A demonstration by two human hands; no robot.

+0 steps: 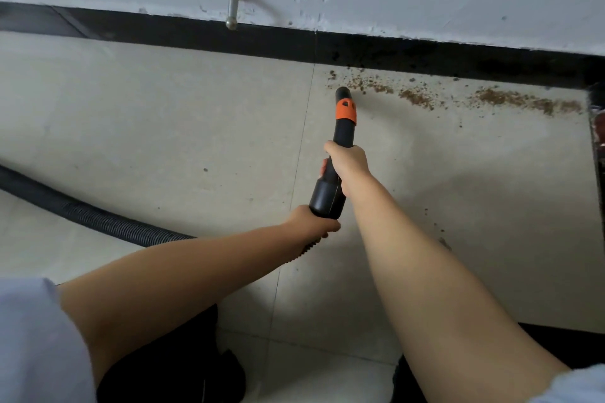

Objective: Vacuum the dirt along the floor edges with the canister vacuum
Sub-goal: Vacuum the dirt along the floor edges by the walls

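Note:
A black vacuum nozzle with an orange collar (345,111) points at the floor just short of the black baseboard (262,39). Its tip sits at the left end of a trail of brown dirt (491,98) that runs rightward along the wall edge. My right hand (347,162) grips the wand behind the collar. My left hand (314,224) grips the hose cuff at the wand's rear. The black ribbed hose (82,211) trails off to the left across the pale floor tiles (163,127). The canister itself is out of view.
A metal door stop (233,2) sticks out of the white wall above the baseboard. A dark frame edge (597,147) stands at the far right where the dirt ends. Scattered specks lie on the tile at right. My dark trousers and shoes are at the bottom.

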